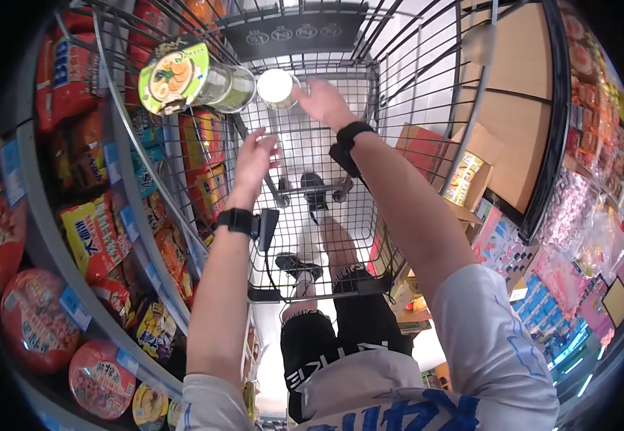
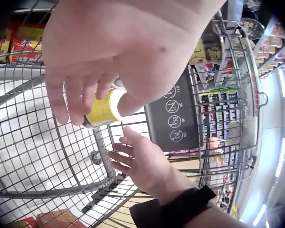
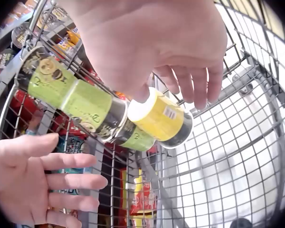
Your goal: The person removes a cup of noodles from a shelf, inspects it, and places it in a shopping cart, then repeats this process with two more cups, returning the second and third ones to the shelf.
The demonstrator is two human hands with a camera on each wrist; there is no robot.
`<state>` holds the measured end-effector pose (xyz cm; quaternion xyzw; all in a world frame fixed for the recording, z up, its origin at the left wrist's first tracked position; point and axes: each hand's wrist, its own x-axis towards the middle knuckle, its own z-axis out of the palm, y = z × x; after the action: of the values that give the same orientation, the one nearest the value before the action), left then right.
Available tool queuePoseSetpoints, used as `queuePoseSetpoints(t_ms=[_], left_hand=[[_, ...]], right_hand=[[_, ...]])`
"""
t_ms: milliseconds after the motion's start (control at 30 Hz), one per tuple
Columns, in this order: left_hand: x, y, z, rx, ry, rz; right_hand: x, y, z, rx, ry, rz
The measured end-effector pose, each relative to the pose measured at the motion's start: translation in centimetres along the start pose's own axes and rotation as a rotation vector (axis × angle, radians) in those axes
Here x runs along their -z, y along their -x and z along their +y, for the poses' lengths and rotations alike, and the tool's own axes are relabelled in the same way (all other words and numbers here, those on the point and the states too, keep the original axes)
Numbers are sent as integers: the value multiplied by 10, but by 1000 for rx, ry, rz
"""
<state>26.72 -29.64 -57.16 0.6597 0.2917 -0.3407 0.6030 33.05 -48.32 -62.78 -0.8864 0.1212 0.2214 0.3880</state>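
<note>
In the head view a yellow cup with a white top (image 1: pixel 277 89) stands in the cart beside a stack of green noodle cups (image 1: pixel 175 77). My right hand (image 1: pixel 326 105) is just right of the yellow cup, fingers relaxed at its edge and not wrapped round it. Nearer to me and lower, my left hand (image 1: pixel 256 164) hangs with loosely spread fingers, holding nothing. The right wrist view shows the yellow side of the cup (image 3: pixel 161 118) with its barcode label, leaning close against the green stack (image 3: pixel 88 102). There the right thumb overlaps the white top.
A wire shopping cart (image 1: pixel 312 151) surrounds both hands, with a black sign panel (image 1: pixel 294 32) at its far end. Shelves of bagged and bowl noodles (image 1: pixel 100 237) line the left. Cardboard boxes (image 1: pixel 513 50) and packaged snacks (image 1: pixel 592 93) stand on the right.
</note>
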Motion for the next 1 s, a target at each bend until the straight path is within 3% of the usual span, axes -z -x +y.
queuePoseSetpoints(t_ms=[33, 167, 233, 300, 367, 433, 500, 600, 633, 700, 767, 833, 900, 967, 1000], left_hand=[[0, -13, -1, 12, 29, 11], [-9, -56, -4, 12, 35, 18], [-11, -70, -7, -7, 31, -60], [-15, -73, -13, 7, 61, -98], [-22, -63, -12, 4, 137, -155], [-24, -50, -21, 33, 161, -194], [-29, -22, -38, 74, 152, -208], [-39, 31, -66, 31, 54, -142], [-34, 54, -65, 36, -59, -221], [-22, 97, -75, -69, -25, -336], [-7, 134, -103, -41, -81, -283], [11, 182, -100, -23, -195, -218], [30, 221, -100, -9, -117, -201], [53, 248, -117, -130, -149, -159], [67, 277, -94, -81, -207, -131]], right_hand=[[-7, -10, 1, -8, -5, -16], [-44, -53, 10, 192, -25, 269], [-47, -55, 8, 188, -42, 211], [-49, -52, 9, 117, -256, 13], [-56, -30, 13, 117, -327, 61], [-60, 1, 15, 81, -485, 232], [-51, 49, -3, -48, -768, 337], [-57, 108, 5, -305, -778, 375], [-54, 132, 7, -359, -795, 366], [-79, 162, 51, -353, -807, 314], [-57, 214, 34, -338, -862, 188], [-50, 254, 28, -325, -945, 87], [-20, 298, -4, -337, -979, -102], [-18, 339, -14, -282, -981, -136], [-15, 362, -23, -261, -1015, -177]])
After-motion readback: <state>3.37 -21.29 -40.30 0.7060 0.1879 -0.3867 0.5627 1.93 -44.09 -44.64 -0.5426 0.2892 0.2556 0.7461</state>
